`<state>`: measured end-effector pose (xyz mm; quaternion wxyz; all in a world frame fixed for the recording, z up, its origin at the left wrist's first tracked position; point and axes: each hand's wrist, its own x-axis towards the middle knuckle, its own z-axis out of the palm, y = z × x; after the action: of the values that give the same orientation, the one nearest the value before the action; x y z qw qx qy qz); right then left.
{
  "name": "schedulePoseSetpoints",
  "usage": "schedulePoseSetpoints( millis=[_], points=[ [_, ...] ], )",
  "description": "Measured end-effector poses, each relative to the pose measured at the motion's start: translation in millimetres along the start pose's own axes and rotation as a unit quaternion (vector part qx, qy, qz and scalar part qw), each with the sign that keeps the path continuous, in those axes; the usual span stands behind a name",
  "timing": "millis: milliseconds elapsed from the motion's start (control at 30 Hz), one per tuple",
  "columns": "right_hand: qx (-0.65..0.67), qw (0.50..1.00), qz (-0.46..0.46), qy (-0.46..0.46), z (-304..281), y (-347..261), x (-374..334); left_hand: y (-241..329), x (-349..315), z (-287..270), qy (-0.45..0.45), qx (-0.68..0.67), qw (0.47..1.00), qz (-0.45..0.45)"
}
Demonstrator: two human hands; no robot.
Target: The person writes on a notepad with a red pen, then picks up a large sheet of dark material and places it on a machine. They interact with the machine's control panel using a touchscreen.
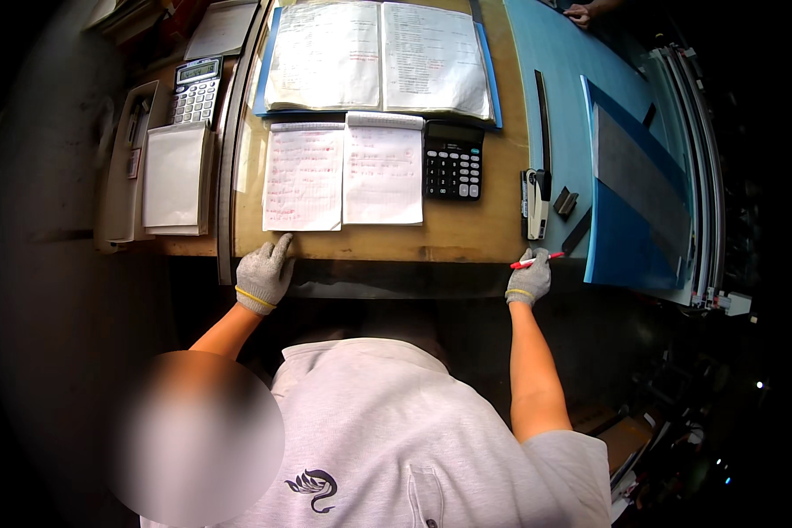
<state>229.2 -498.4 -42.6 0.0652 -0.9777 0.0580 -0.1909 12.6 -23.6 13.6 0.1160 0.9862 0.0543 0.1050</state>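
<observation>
Both my hands wear grey knit gloves and rest on the near edge of a wooden desk. My left hand lies with fingers apart on the desk edge, just below an open handwritten notebook. My right hand grips a red pen at the desk's front right corner. A black calculator sits to the right of the notebook. Above it lies an open blue folder of printed sheets.
A stapler and blue boards lie to the right. At the left are a grey calculator, a notepad and a desk phone. Another person's hand shows at the top right.
</observation>
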Motion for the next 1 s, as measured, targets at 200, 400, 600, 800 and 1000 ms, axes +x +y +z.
schedulePoseSetpoints(
  millis=[200, 400, 600, 800, 1000],
  points=[
    [0.003, 1.000, -0.003, 0.003, -4.4, -4.3, 0.9, 1.1, 0.6, -1.9, 0.006, 0.005, 1.000, 0.004],
    [0.011, 1.000, -0.012, 0.007, -2.7, -1.7, 0.4, -0.2, -0.3, -1.3, 0.007, 0.006, 1.000, 0.007],
    [0.026, 1.000, -0.011, 0.010, -5.4, -4.0, -0.2, 0.8, -0.3, -2.6, 0.010, 0.004, 1.000, 0.005],
    [0.011, 1.000, 0.007, -0.011, -6.7, -5.3, 0.8, 2.8, 0.0, -5.9, 0.011, 0.006, 1.000, 0.007],
    [0.132, 0.991, 0.017, -0.017, -0.6, 0.8, -4.9, 4.9, -2.1, -4.4, 0.040, 0.012, 0.999, 0.007]
  ],
)
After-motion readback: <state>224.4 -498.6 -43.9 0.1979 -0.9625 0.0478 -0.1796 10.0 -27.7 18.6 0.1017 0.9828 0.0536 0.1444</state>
